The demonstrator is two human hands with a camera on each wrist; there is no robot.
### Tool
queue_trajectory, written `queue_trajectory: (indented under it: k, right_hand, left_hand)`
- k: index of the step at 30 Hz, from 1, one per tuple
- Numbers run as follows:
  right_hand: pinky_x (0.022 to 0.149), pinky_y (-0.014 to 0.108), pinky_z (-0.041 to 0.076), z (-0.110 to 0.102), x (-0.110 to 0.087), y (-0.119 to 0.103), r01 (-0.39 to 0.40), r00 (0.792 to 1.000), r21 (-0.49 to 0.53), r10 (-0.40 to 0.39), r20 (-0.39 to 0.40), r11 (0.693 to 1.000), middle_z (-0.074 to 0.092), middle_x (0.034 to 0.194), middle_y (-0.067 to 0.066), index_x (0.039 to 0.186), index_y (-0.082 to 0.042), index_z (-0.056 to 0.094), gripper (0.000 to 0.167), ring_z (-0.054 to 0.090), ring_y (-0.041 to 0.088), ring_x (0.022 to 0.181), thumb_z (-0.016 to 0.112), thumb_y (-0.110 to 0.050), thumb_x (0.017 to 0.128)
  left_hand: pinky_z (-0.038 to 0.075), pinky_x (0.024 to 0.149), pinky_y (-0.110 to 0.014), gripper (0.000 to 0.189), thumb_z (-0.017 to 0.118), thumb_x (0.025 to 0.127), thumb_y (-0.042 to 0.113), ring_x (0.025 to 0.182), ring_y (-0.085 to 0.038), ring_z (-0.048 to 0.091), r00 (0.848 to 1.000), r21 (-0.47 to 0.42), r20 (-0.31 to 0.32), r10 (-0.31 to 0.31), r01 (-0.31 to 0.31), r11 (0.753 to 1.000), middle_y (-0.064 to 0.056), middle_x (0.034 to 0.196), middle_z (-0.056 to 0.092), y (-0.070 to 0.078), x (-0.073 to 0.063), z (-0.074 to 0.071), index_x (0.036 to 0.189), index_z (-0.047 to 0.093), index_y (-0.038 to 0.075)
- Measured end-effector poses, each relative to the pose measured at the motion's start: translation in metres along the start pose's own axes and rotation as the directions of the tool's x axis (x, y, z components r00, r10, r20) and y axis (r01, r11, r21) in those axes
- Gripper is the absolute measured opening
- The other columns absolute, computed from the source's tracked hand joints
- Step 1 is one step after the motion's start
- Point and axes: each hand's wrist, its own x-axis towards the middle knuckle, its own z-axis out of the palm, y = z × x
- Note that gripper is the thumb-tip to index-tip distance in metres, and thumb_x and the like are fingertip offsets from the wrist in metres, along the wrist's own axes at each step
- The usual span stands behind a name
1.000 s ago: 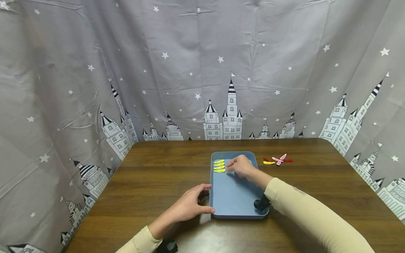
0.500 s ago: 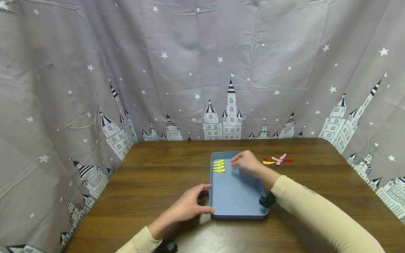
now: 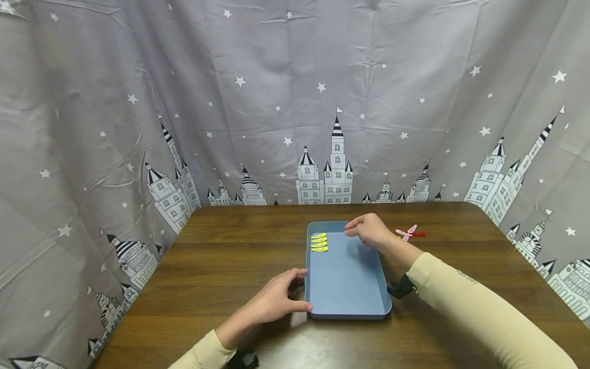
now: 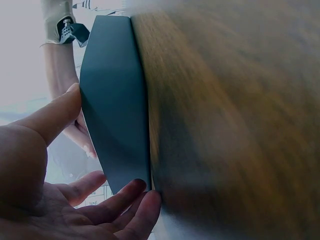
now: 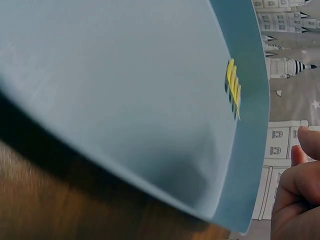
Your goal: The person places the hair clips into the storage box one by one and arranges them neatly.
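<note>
A blue-grey rectangular tray (image 3: 348, 287) lies on the table. Inside its far left corner, several yellow hair clips (image 3: 319, 242) form a short column, also visible as yellow clips (image 5: 233, 85) in the right wrist view. My left hand (image 3: 276, 300) rests at the tray's left side, thumb at the rim and fingertips against the outer wall (image 4: 115, 110). Over the tray's far right part is my right hand (image 3: 369, 229), fingers loosely bent; in its wrist view the right hand (image 5: 300, 192) shows nothing between thumb and fingers.
On the wooden table (image 3: 230, 246), right of the tray, lie pink hair clips (image 3: 404, 233) and a red hair clip (image 3: 419, 234). My right forearm partly hides this group. A grey curtain (image 3: 258, 102) with castles and stars hangs behind the table.
My right hand has moved from beside the yellow clips rightward and slightly away, toward the tray's far right corner. It now covers part of the loose clips. The left hand has stayed put.
</note>
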Motion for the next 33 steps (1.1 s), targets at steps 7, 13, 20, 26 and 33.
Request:
queue_trajectory:
  k: [7, 13, 20, 26, 33]
  right_hand:
    - [0.043, 0.024, 0.028, -0.014, -0.006, -0.002, 0.003, 0.999, -0.020, -0.004, -0.038, 1.000, 0.065, 0.085, 0.007, 0.112, 0.001, 0.073, 0.025, 0.033, 0.009, 0.044, 0.072, -0.014, 0.092]
    - [0.044, 0.024, 0.028, -0.031, -0.008, 0.000, -0.007, 1.000, 0.027, 0.007, -0.019, 1.000, 0.038, 0.057, -0.007, 0.121, 0.004, 0.068, 0.034, 0.028, 0.009, 0.045, 0.070, -0.016, 0.094]
    - [0.043, 0.023, 0.026, -0.054, -0.014, 0.006, 0.003, 1.000, 0.037, -0.002, -0.029, 0.999, 0.044, 0.062, -0.007, 0.120, 0.002, 0.068, 0.034, 0.028, 0.008, 0.045, 0.069, -0.020, 0.095]
    - [0.045, 0.024, 0.033, -0.073, -0.015, 0.017, -0.016, 0.997, 0.033, 0.018, -0.077, 0.999, 0.062, 0.097, 0.003, 0.121, -0.001, 0.068, 0.036, 0.038, 0.009, 0.051, 0.070, -0.025, 0.094]
    - [0.048, 0.022, 0.040, -0.090, -0.018, 0.025, -0.028, 0.993, 0.061, 0.035, -0.109, 0.998, 0.063, 0.122, 0.015, 0.128, 0.001, 0.064, 0.044, 0.038, 0.007, 0.052, 0.071, -0.027, 0.094]
  left_hand:
    - [0.050, 0.099, -0.044, 0.081, 0.083, 0.080, 0.044, 0.125, -0.025, 0.057, 1.000, 0.007, 0.003, -0.006, 0.006, 1.000, -0.007, 0.136, 0.061, 0.000, -0.001, 0.000, 0.145, 0.050, 0.010]
    - [0.051, 0.098, -0.043, 0.080, 0.083, 0.080, 0.044, 0.126, -0.025, 0.057, 1.000, 0.007, 0.000, -0.001, 0.001, 1.000, -0.006, 0.136, 0.061, 0.000, 0.000, 0.000, 0.145, 0.051, 0.010]
    - [0.051, 0.098, -0.043, 0.080, 0.084, 0.080, 0.044, 0.125, -0.025, 0.057, 1.000, 0.004, -0.003, -0.004, 0.004, 1.000, -0.007, 0.136, 0.061, 0.000, 0.000, 0.000, 0.145, 0.050, 0.010]
    - [0.052, 0.098, -0.043, 0.081, 0.084, 0.080, 0.044, 0.125, -0.025, 0.057, 1.000, 0.002, -0.003, -0.001, 0.001, 1.000, -0.007, 0.136, 0.061, -0.001, 0.001, 0.001, 0.145, 0.050, 0.010]
    - [0.052, 0.097, -0.042, 0.081, 0.084, 0.079, 0.043, 0.124, -0.024, 0.058, 1.000, 0.005, -0.008, 0.000, 0.000, 1.000, -0.006, 0.135, 0.062, 0.000, 0.001, 0.001, 0.144, 0.051, 0.009]
